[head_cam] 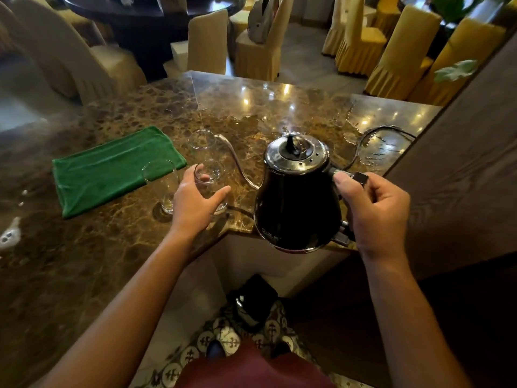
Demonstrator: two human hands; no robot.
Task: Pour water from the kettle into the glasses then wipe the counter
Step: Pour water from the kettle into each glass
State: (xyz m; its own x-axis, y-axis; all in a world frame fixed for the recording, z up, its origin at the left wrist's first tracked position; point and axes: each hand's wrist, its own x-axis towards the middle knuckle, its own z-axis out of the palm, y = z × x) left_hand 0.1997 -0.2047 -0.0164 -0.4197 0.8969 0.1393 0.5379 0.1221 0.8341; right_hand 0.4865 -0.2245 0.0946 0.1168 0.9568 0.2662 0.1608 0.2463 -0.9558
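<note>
Kettle: black gooseneck kettle (pixel 296 203), shiny metal lid with a dark knob, thin curved spout running left toward the glasses; body overhangs the near edge of the counter, whether it is lifted or resting I cannot tell.
Right hand: right hand (pixel 375 211) wrapped around the kettle's handle, thumb on top, fingers curled under.
Glasses: three clear tumblers, upright, close together left of the spout; near glass (pixel 210 183), left glass (pixel 163 189), far glass (pixel 202 145) just behind.
Left hand: left hand (pixel 195 203) cupped round the near glass, thumb on one side, fingers on the other.
Spout tip: reaches close to the far glass rim; contact not discernible.
Cloth: green cloth (pixel 112 169) lying flat, just left of the glasses, touching or nearly touching the left glass.
Counter: brown marble counter (pixel 84 247), glossy; near edge steps inward under the kettle; wet patch toward the far right corner.
Cord: black cord (pixel 372 135) looping behind the kettle on the right.
Open room: bare marble beyond the glasses and on the near left.
</note>
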